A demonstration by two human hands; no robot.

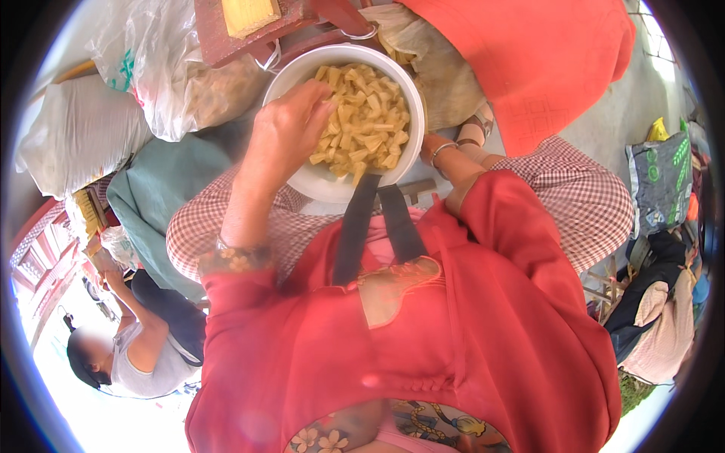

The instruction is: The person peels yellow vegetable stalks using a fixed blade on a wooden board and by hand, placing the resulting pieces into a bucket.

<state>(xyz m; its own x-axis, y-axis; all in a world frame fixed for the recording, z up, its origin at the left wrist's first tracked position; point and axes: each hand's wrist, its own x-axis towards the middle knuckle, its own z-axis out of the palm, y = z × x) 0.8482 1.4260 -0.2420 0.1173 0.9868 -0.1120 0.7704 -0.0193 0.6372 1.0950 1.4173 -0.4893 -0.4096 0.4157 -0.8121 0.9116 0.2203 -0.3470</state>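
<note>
A round white plastic bucket (416,105) stands between my knees. It is heaped with short yellowish folded pieces (371,119), whose material I cannot settle. My left hand (294,119) reaches over the bucket's left rim with its fingers bent above the pieces. Whether it pinches one is hidden by the hand itself. My right hand (431,146), with a bracelet at the wrist, is low beside the bucket's right outer wall. Its fingers are mostly out of sight, so its hold does not show. Two dark straps (357,232) hang from my chest towards the bucket.
A dark red wooden stool (249,39) with a yellow block (249,17) on it stands beyond the bucket. Left are full plastic bags (187,85) and a teal cloth (164,181). A tan sack (447,85) and red cloth (527,68) lie right. Another person (136,345) sits lower left.
</note>
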